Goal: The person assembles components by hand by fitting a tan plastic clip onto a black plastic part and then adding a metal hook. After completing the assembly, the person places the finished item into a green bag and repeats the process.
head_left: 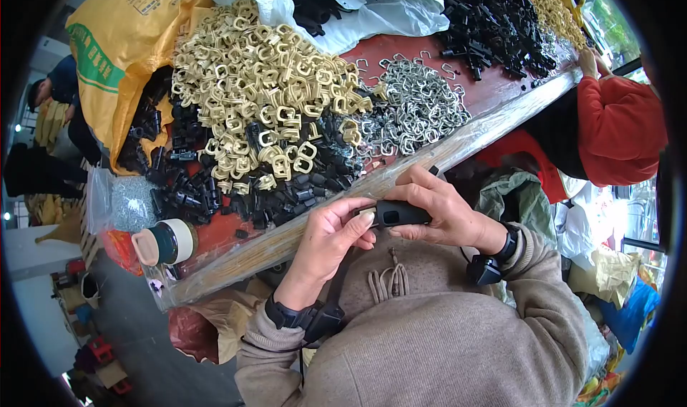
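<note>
A black, hollow plastic part [404,214] with a rounded body and a dark opening lies level in front of my chest. My right hand [452,214] is wrapped round it, fingers over the top and thumb along the lower side. My left hand [330,237] is closed in a pinch at the part's left end. What its fingertips hold is small and mostly hidden; a pale edge shows there. Both hands are just off the table's near edge [286,244]. Beyond them lie piles of cream plastic buckles [268,85], bent metal clips [422,106] and small black parts [286,205].
A lidded bottle [168,242] lies at the table's left corner, near a bag of small metal pieces [134,203]. A yellow sack [118,56] stands at the far left. More black parts [494,24] lie far right, where a person in red [619,128] works.
</note>
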### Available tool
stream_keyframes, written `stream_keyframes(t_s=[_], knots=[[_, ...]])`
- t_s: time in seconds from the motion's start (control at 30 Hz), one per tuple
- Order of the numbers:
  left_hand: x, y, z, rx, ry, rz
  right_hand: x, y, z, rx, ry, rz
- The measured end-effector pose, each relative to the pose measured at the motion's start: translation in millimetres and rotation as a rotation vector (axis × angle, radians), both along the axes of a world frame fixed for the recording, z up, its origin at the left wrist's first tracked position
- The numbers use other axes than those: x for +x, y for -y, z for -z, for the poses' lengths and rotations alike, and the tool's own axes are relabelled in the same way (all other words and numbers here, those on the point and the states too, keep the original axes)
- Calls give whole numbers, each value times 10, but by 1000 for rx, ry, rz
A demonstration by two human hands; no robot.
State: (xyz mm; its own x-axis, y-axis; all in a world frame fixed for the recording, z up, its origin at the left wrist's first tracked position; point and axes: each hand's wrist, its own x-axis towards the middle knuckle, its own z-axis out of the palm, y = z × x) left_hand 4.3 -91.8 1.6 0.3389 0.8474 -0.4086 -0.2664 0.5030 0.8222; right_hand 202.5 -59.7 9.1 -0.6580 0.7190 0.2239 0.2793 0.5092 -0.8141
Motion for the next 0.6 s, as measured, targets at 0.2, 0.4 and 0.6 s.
stream_keyframes(t_s=[0.2, 0.4, 0.6], knots=[[-36, -18, -75, -15, -118, -9, -88, -33, 56, 25, -36, -15], [-127, -17, -52, -26, -123, 45, -93, -128, 71, -121, -8, -149], [-111, -30, -34, -70, -83, 145, -32, -252, 128, -191, -63, -333]])
